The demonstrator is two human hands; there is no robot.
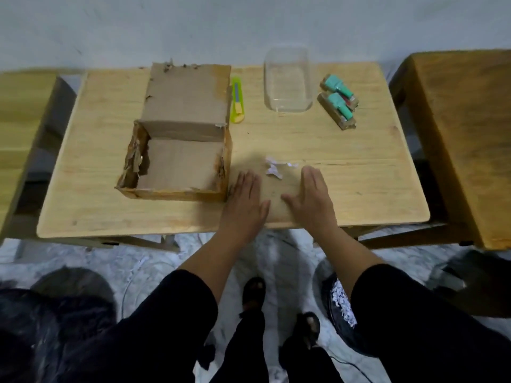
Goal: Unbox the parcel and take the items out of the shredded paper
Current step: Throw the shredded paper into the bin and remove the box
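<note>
Head view: the left hand (244, 201) and right hand (313, 199) lie flat on the table (359, 183), each grip spread, holding nothing. A few scraps of shredded paper (273, 168) lie between them. The opened cardboard box (177, 150) stands just left of the left hand. Farther back lie a yellow-green utility knife (237, 100), a clear container (287, 78) and two teal items (338, 100).

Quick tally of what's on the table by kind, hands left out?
Cardboard box: 1
Utility knife: 1
Clear plastic container: 1
Teal packaged items: 2
Clump of paper scraps: 1
Total: 6
</note>
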